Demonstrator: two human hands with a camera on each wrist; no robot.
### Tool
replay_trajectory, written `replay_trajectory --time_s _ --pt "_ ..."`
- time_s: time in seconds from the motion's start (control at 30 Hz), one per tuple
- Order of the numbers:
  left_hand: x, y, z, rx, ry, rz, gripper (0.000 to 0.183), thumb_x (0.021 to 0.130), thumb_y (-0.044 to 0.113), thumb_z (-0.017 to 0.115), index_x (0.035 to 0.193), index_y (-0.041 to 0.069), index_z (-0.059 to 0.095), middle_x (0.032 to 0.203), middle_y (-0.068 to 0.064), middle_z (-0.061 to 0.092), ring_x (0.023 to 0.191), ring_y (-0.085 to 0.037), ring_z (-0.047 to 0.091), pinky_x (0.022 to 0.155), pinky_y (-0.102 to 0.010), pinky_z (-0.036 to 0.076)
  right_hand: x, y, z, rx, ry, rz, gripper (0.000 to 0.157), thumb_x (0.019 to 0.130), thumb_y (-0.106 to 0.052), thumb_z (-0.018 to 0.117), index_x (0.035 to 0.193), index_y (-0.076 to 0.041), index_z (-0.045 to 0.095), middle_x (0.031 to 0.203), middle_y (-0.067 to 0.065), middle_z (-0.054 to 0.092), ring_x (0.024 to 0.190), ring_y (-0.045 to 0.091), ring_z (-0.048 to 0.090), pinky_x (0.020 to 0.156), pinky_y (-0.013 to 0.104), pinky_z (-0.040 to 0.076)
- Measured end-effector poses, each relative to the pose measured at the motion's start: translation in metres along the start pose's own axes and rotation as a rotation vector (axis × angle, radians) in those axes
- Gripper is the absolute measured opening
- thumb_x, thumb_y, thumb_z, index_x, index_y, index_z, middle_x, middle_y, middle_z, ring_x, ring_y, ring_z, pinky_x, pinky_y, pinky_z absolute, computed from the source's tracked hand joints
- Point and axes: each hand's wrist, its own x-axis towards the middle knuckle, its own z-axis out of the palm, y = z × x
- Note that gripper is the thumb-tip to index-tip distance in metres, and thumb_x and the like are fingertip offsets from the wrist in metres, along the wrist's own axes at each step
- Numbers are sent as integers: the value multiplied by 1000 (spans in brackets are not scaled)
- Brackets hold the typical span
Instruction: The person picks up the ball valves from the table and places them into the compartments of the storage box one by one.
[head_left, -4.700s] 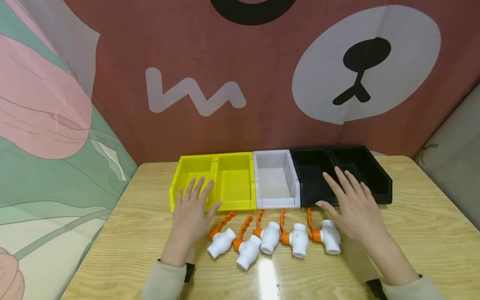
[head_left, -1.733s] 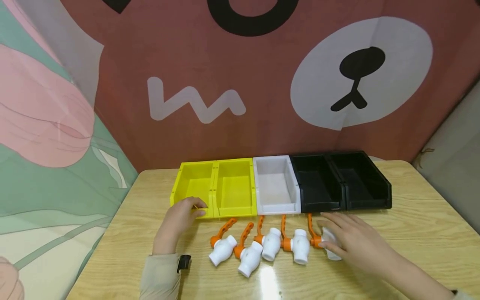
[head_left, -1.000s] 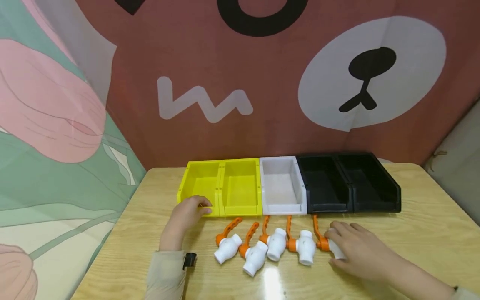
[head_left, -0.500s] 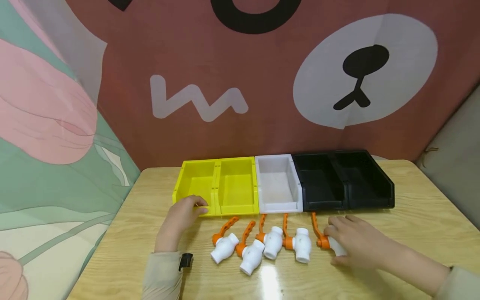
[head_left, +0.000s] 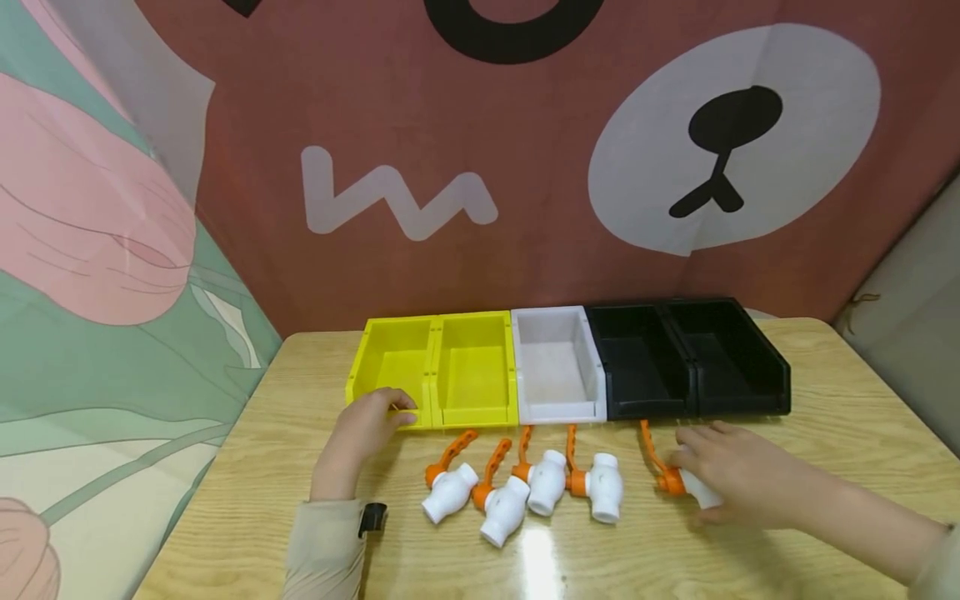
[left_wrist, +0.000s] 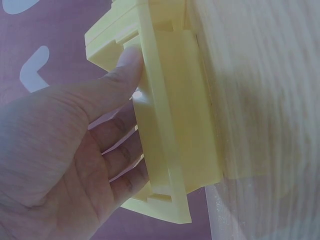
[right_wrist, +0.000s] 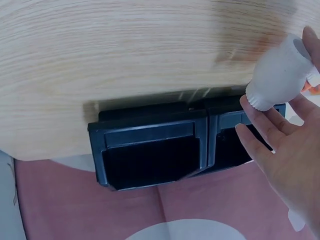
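While a reddish-brown cloth (head_left: 540, 125) with a cartoon muzzle fills the background, beside a green hanging (head_left: 97, 358) with pink flowers, a pale wood-grain desk (head_left: 247, 500) stretches across the lower half. Along its far side stands a row of five plastic storage bins, from left to right: a yellow bin (head_left: 401, 336), a second yellow bin (head_left: 474, 333), a white bin (head_left: 551, 333) and two black bins (head_left: 637, 333). The person's left hand (head_left: 366, 425) has stayed at the leftmost bin, its grip pinching the front lip, thumb outside and fingers reaching in. The right hand (head_left: 750, 479) is in front of the black bins, its grip closed on a white ball valve (head_left: 701, 490), thumb at one end of the body and fingers at the other. That valve has just slid rightward, out of line, leaving a wide gap beside its neighbor; it seems slightly raised, though whether it has fully left the desk is hard to tell. The other four ball valves (head_left: 546, 483) lie near the bins where they were. So picking up appears to have only begun, with one valve in hand. Smallest, the held valve's orange lever handle (head_left: 651, 448) points away from the person, toward the bins.
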Motion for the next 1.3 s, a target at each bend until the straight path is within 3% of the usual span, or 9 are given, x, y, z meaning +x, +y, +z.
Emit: replay_trajectory --time_s 0.53,0.67,0.83,0.97,1.13,1.3 --pt "-1 1 -1 3 0 3 12 90 20 73 100 14 74 103 -1 71 94 -24 66 83 -46 52 -19 14 -8 -85 27 -21 57 68 -54 85 106 -18 63 114 12 60 99 34 61 81 57 51" --pt "-1 2 -1 0 -1 4 11 91 20 73 99 14 74 102 -1 71 93 -24 66 83 -46 52 -23 18 -10 -111 65 -35 55 65 -54 86 101 -21 61 101 0 54 87 23 58 73 48 51" --pt "-2 2 -2 -1 0 5 10 91 20 73 99 14 73 102 -1 71 92 -23 66 82 -45 52 -28 27 -13 -121 124 -45 55 60 -47 91 97 -23 58 97 -6 48 80 14 52 63 39 46" --pt "-2 2 -2 3 2 -3 11 91 20 73 99 14 74 102 0 70 92 -23 65 83 -45 52 -29 32 -16 -126 148 -26 56 59 -41 93 98 -21 58 101 -1 53 82 16 54 64 39 48" --pt "-2 2 -2 -4 -5 -7 11 91 21 72 100 15 73 102 0 70 93 -23 65 83 -45 53 -30 40 -21 -129 93 35 57 62 -37 93 104 -16 62 111 11 59 90 27 61 72 47 52" --pt "-1 2 -1 -1 -5 -5 11 91 21 72 100 15 73 102 0 70 92 -22 65 82 -44 53 -30 48 -25 -170 122 43 57 61 -39 92 104 -16 63 111 11 60 91 27 62 73 47 53"
